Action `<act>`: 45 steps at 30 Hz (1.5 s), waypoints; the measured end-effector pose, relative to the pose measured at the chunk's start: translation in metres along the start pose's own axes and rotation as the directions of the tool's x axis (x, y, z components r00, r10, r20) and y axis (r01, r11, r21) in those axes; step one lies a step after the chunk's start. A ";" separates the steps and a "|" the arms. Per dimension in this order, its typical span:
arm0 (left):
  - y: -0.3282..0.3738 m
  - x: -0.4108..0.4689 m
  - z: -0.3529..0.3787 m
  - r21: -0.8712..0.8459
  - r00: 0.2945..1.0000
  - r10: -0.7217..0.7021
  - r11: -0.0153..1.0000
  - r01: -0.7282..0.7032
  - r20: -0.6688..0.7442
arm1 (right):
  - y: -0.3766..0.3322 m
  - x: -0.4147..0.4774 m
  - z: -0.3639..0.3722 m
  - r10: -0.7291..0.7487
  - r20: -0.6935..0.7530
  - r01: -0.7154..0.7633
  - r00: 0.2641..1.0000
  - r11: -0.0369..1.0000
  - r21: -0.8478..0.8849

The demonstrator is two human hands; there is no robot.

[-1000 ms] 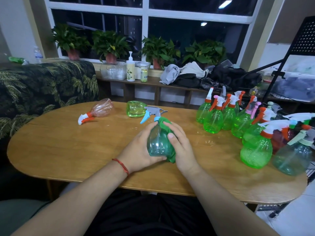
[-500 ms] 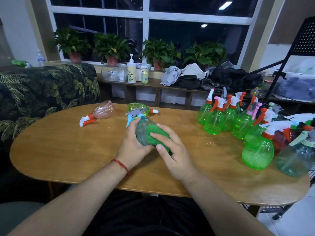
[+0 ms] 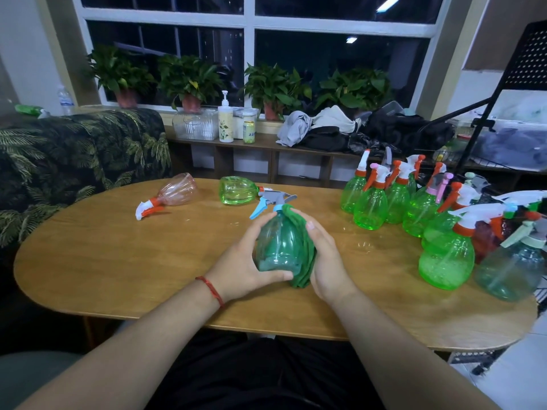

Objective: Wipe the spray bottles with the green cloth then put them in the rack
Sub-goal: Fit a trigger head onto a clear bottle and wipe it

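Observation:
A teal spray bottle (image 3: 276, 247) with a blue and grey trigger stands upright at the middle of the wooden table (image 3: 118, 261). My left hand (image 3: 242, 264) grips its left side and base. My right hand (image 3: 327, 258) presses the green cloth (image 3: 305, 250) against the bottle's right side, fingers wrapped over the cloth. Several green spray bottles (image 3: 370, 205) stand clustered at the table's right. The black rack (image 3: 529, 69) stands at the far right, only partly in view.
A pink bottle (image 3: 174, 192) and a green bottle (image 3: 236, 190) lie on their sides at the table's far edge. A sofa with a leaf print (image 3: 74, 155) is at left. A low shelf (image 3: 266, 143) with clothes and potted plants runs under the window.
The bottle was tipped on its side half a second ago and now stands upright again. The cloth has shifted from the bottle's front to its right side, under my right hand.

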State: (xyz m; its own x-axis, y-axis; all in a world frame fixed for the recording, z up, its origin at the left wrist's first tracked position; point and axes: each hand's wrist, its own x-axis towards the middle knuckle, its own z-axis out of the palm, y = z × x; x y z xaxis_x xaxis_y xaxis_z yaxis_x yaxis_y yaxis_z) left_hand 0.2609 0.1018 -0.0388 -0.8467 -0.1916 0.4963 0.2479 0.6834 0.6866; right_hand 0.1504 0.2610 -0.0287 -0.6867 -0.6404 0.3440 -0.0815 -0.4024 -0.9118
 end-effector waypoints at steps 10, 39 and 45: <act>-0.008 0.003 0.005 0.126 0.996 0.072 0.990 -0.066 -0.044 | 0.006 -0.001 0.000 -0.239 0.035 0.232 0.970 0.883 -0.408; 0.006 -0.003 -0.002 0.111 0.997 0.057 0.992 -0.051 -0.051 | -0.001 -0.002 -0.001 -0.012 -0.003 0.012 1.000 0.999 0.044; 0.005 0.000 0.002 0.165 0.996 0.085 0.983 -0.081 -0.016 | 0.003 -0.002 -0.002 -0.111 -0.016 0.107 0.994 0.981 -0.164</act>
State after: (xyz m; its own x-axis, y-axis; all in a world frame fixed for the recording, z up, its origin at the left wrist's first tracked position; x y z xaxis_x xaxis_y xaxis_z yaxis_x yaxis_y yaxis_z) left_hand 0.2610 0.1061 -0.0366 -0.8149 -0.1442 0.5613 0.2345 0.8037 0.5469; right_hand 0.1502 0.2630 -0.0325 -0.6850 -0.5811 0.4395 -0.2721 -0.3555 -0.8942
